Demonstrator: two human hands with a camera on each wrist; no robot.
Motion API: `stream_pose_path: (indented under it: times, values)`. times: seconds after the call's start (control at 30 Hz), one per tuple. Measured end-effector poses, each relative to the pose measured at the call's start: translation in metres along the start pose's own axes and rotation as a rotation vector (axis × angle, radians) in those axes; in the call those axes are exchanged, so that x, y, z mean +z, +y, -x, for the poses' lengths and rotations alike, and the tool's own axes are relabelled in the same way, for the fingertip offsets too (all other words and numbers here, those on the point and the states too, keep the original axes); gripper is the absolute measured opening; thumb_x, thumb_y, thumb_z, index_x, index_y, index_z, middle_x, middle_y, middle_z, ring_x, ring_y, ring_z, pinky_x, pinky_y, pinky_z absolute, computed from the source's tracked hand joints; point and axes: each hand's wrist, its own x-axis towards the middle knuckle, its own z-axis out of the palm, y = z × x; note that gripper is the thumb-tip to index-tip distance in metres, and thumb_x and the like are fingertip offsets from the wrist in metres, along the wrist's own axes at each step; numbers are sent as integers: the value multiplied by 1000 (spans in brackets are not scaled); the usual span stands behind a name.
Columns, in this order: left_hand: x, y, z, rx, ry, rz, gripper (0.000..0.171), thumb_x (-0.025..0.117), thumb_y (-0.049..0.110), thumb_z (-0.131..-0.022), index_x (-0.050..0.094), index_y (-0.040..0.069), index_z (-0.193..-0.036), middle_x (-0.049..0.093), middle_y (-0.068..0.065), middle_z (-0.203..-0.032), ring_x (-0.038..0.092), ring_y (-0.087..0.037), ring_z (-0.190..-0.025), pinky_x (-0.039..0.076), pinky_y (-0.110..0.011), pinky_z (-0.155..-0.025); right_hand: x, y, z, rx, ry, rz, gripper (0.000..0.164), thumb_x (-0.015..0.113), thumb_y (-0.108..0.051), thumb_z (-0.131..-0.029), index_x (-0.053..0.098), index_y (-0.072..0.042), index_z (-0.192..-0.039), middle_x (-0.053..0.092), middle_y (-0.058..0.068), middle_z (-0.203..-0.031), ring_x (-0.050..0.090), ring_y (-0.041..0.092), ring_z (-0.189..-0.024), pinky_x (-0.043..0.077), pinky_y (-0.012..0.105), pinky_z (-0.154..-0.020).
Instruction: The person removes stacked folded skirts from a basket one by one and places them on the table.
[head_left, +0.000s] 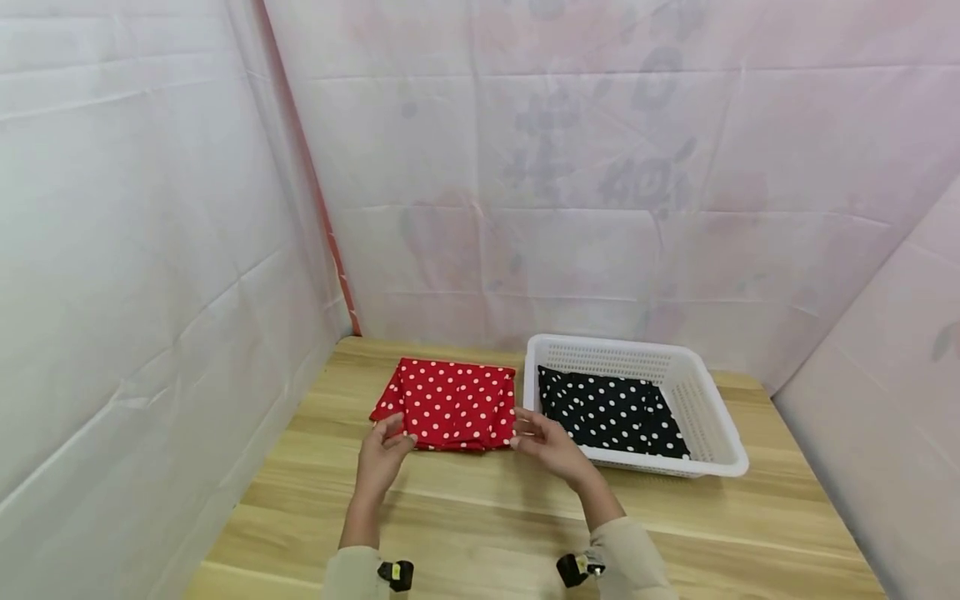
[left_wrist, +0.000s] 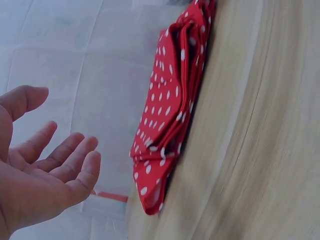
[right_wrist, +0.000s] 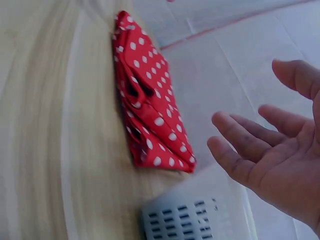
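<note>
A red cloth with white dots [head_left: 453, 404] lies folded in layers on the wooden table, with a corner sticking out at its left. My left hand [head_left: 381, 457] hovers at the cloth's near left corner, fingers loosely bent and nothing in them. On the other side, my right hand [head_left: 551, 448] is held near the cloth's right edge, also holding nothing. Both wrist views show a gap between the fingers and the red cloth [left_wrist: 162, 105]. A black cloth with white dots [head_left: 611, 412] lies flat inside the white plastic basket [head_left: 716, 417].
The basket stands to the right of the red cloth, close to its edge, and my right hand is beside its near left corner. Pale sheets [head_left: 480, 167] hang behind the wooden table [head_left: 465, 517] and along both sides.
</note>
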Motion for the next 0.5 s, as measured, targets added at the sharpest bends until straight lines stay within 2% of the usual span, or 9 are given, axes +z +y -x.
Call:
stream_pose_path:
  times: [0.17, 0.33, 0.5]
  values:
    - [10, 6, 8, 12, -51, 9, 49, 68, 15, -85, 51, 5, -130, 50, -18, -126, 49, -35, -111, 48, -41, -85, -13, -1, 11, -39, -48, -19, 56, 60, -8, -90, 36, 7, -138, 48, 29, -127, 43, 44, -118, 45, 35, -90]
    - [22, 9, 10, 49, -104, 51, 51, 69, 19, -85, 51, 4, -130, 52, -16, -122, 51, -33, -107, 49, -38, -82, -27, -1, 21, -72, -38, -9, 60, 64, -10, -88, 35, 10, -137, 46, 33, -125, 48, 43, -113, 46, 30, -87]
    - [34, 11, 9, 58, -172, 81, 53, 71, 21, -84, 51, 8, -131, 51, -14, -125, 50, -34, -110, 49, -38, -82, -39, -2, 25, -79, -22, 18, 57, 65, -8, -87, 40, 8, -135, 47, 32, -125, 44, 48, -114, 46, 26, -86]
